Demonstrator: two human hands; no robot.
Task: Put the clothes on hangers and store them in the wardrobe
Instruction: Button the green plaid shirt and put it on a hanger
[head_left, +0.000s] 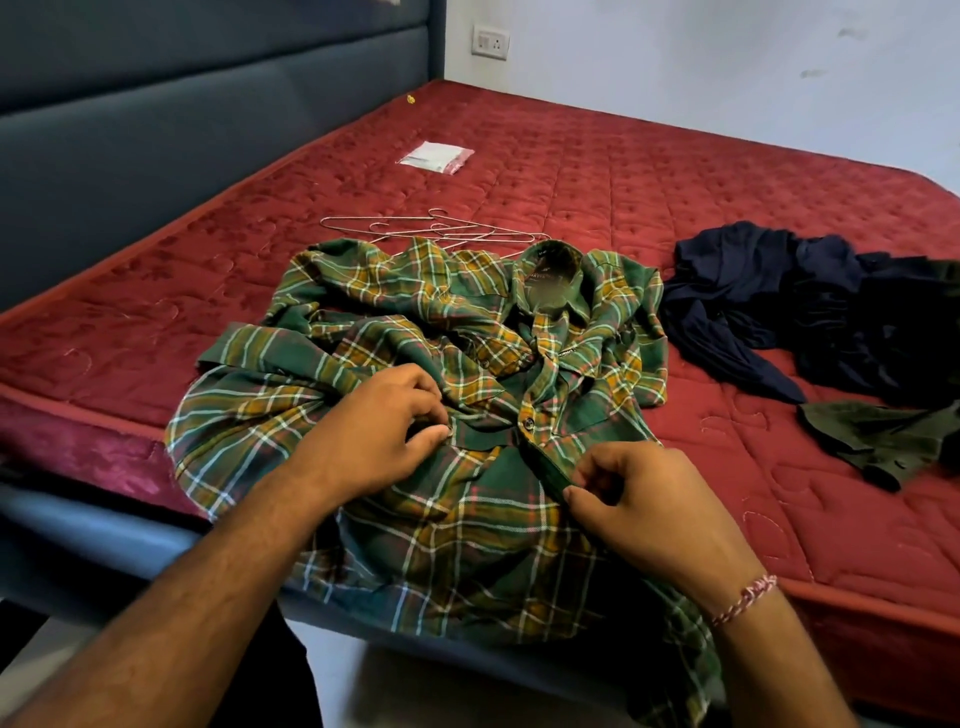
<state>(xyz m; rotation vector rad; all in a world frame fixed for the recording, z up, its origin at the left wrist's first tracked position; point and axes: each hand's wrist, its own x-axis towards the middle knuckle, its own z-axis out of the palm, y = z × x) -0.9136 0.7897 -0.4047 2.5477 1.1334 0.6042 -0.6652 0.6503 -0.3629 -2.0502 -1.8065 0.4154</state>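
I see my left hand (382, 434) pinching the green-and-yellow plaid cotton shirt (426, 395) spread on the red quilted mattress (623, 171). My right hand (641, 506) pinches its button placket; thin wire hangers (441, 233) lie beyond both grips.

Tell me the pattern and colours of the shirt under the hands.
The shirt is plaid: dark green with mustard-yellow blocks and thin white and red lines, seen clearly in the head view.

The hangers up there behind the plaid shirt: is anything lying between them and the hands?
Yes. The plaid shirt itself is spread between them: both the left hand and right hand pinch its front, and its collar end overlaps the near edge of the wire hangers. Nothing else visible lies between.
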